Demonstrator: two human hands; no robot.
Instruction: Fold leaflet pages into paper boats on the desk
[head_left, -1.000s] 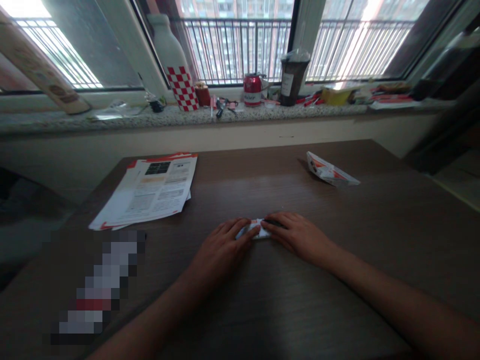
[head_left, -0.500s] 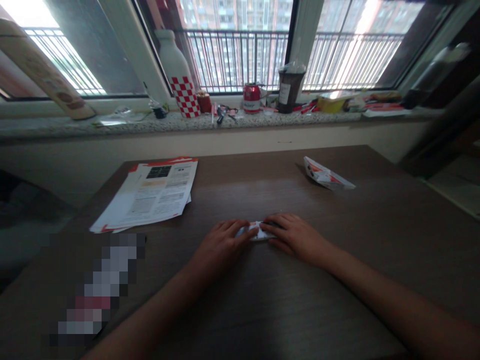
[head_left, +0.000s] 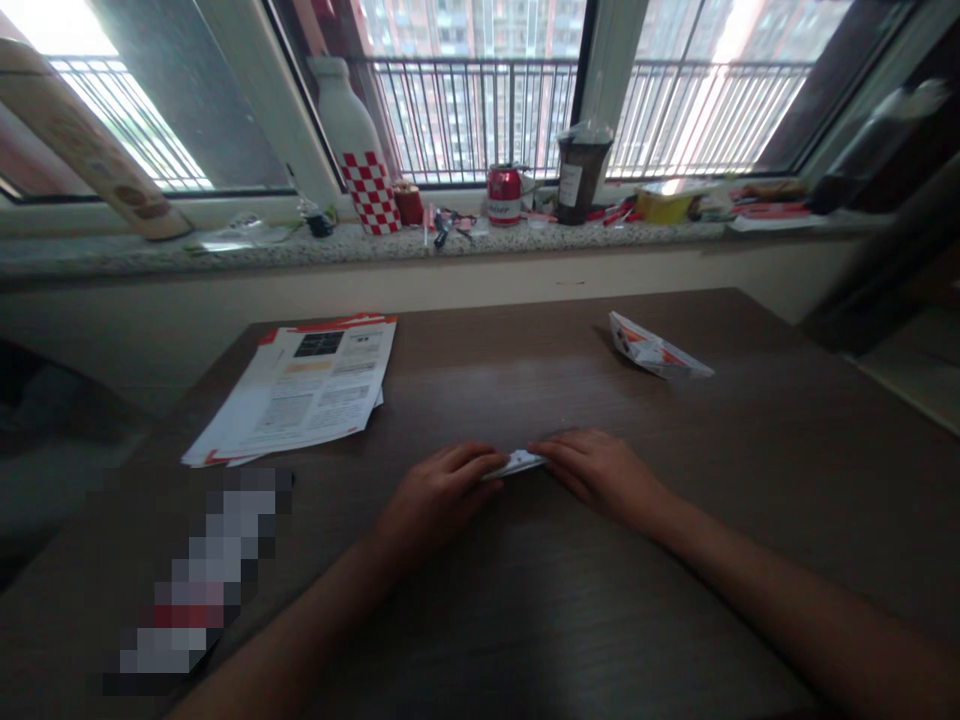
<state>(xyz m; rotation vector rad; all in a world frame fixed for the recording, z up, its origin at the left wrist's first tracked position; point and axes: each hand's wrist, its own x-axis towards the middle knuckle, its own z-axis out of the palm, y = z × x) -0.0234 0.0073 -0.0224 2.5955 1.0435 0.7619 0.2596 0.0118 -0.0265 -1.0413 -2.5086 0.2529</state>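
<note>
A small folded piece of printed white paper (head_left: pixel 523 461) is at the middle of the brown table, its ends covered by my fingers. My left hand (head_left: pixel 442 490) pinches its left end between thumb and fingers. Opposite, my right hand (head_left: pixel 596 468) grips the right end, fingers bent over it. Only the short middle stretch of the paper shows, and its full folded shape is hidden. Farther back on the right, a folded paper boat (head_left: pixel 654 350) with orange and white print lies tilted on the table, apart from both hands.
Printed sheets (head_left: pixel 307 390) are stacked at the table's back left. In front of them lies a long pixelated item (head_left: pixel 202 580). Along the windowsill (head_left: pixel 285 250) stand a checkered bottle (head_left: pixel 367 190), a red can (head_left: pixel 504 195) and a dark cup (head_left: pixel 581 180).
Both thumbs have come off the paper's top middle, and the hands sit slightly farther apart. The paper now looks narrower and tilted, its left end lower.
</note>
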